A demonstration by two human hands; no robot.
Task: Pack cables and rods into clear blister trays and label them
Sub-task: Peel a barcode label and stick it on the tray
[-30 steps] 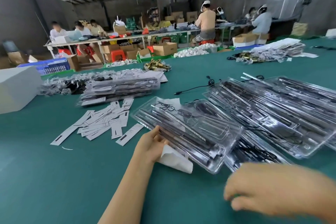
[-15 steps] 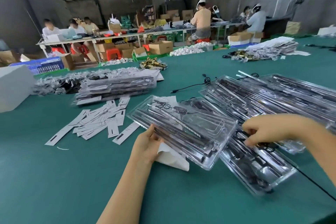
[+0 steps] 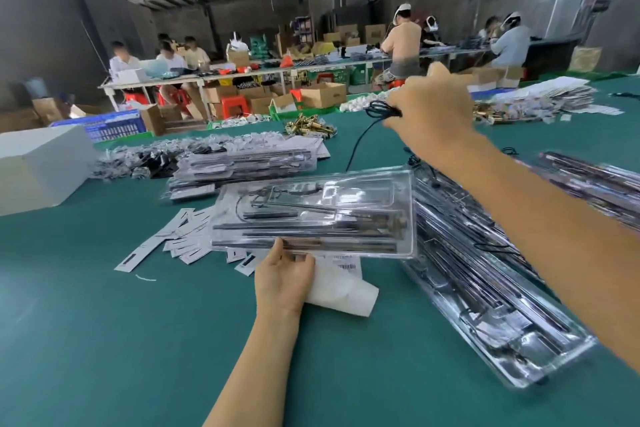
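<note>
Fingers of right hand (image 3: pixel 431 107) pinch black cable (image 3: pixel 360 139); left hand (image 3: pixel 282 276) fingers grip blister tray (image 3: pixel 311 211), fingertips hidden beneath.

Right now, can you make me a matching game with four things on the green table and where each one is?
Things:
1. black cable
2. clear tray
3. white box
4. paper labels

Places:
A. far left on the table
B. flat on the table, left of the held tray
C. pinched in the right hand, raised
D. gripped at its near edge by the left hand

Pairs: 1-C, 2-D, 3-A, 4-B
</note>
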